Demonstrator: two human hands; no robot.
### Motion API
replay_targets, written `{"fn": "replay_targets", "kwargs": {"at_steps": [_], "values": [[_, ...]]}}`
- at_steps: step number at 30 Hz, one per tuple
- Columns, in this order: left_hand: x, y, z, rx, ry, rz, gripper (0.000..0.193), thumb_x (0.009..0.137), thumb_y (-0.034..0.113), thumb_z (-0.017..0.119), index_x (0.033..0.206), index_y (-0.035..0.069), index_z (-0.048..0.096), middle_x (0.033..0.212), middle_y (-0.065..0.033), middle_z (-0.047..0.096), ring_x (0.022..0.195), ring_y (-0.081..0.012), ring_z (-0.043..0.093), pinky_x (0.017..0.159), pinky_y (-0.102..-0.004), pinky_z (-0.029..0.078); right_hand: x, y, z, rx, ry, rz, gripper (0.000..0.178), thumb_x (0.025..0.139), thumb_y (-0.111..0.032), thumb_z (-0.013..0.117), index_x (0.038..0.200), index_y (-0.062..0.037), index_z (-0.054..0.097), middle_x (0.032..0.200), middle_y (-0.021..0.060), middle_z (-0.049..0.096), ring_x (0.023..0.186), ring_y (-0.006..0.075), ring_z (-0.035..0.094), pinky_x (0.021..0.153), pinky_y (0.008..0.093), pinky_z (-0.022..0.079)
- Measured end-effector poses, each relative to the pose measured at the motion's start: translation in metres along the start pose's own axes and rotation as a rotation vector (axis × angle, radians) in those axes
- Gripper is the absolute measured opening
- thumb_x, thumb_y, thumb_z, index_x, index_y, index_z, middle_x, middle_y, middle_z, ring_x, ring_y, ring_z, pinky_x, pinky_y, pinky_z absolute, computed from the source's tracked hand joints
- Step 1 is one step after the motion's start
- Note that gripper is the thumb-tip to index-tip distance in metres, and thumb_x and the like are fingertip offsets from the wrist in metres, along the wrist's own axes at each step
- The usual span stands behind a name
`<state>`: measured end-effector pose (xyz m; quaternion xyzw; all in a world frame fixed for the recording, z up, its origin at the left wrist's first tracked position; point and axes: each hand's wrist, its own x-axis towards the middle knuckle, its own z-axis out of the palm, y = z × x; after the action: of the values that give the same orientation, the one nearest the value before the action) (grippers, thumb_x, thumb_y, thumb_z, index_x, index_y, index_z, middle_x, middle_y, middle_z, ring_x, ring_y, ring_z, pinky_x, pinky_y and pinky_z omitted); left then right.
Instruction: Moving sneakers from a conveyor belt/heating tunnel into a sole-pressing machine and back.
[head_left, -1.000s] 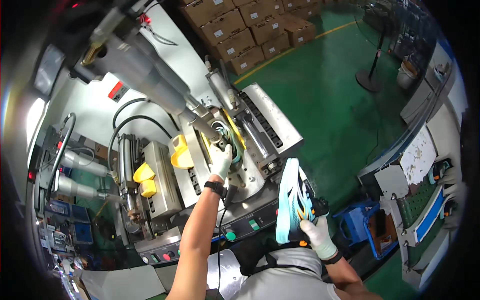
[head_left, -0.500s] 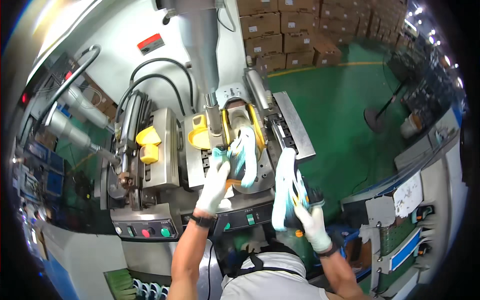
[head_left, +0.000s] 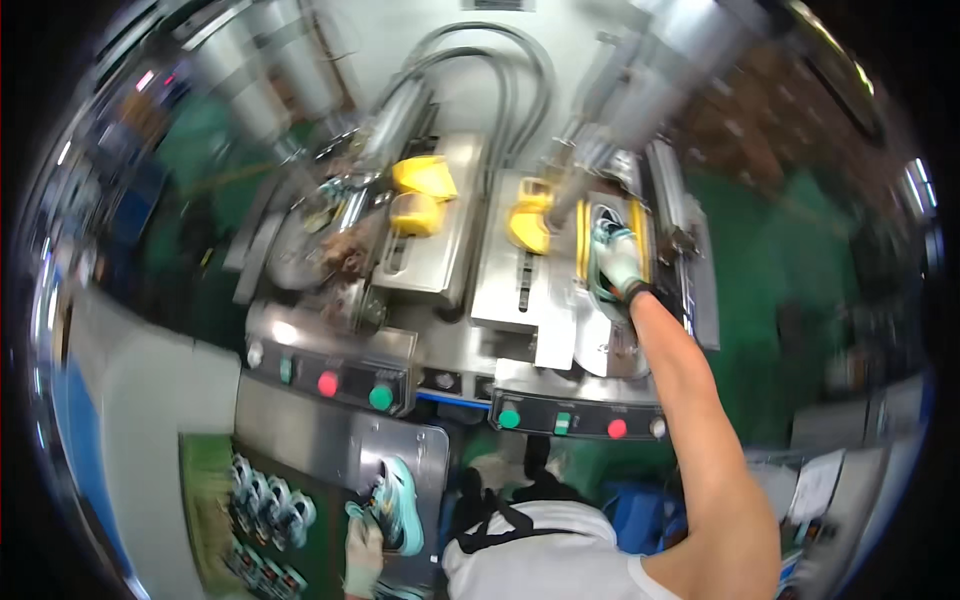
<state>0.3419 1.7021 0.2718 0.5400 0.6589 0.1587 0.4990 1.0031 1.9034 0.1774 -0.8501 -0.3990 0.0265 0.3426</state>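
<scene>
Bare right forearm stretched toward 11 o'clock; gloved right hand between 2 and 3 o'clock, blurred; gloved left hand low, 7 o'clock.

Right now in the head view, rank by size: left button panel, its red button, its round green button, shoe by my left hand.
Left button panel
Shoe by your left hand
Red button, round green button: too alike to rank
</scene>
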Motion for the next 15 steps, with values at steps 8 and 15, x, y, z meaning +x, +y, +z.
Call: {"fn": "replay_targets", "kwargs": {"at_steps": [8,15], "values": [[0.109,-0.154,0.099,-0.071,0.557,-0.039,0.064,0.085,0.005,0.065,0.142,0.000,0.035,0.116,-0.0275,0.059,0.112,-0.0467,0.058,0.097,-0.0487,0.046,-0.019,0.034,-0.063,0.160,-0.277,-0.143,0.039,0.097,-0.027,0.063,0.126,0.0002,0.059,0.109,0.0112,0.069,0.095,0.0200,0.066,0.083,0.0322,0.051],[0.095,-0.212,0.020,-0.027,0.087,0.138,0.068,0.088,0.036,0.068,0.138,-0.001,0.042,0.132,-0.0295,0.050,0.131,-0.0410,0.045,0.109,-0.0478,0.038,-0.352,-0.123,0.028,-0.558,-0.519,-0.585,0.102,0.075,-0.018,0.079,0.152,0.0083,0.019,0.158,0.0342,0.015,0.149,0.0493,0.012,0.122,0.0536,0.014]]}}
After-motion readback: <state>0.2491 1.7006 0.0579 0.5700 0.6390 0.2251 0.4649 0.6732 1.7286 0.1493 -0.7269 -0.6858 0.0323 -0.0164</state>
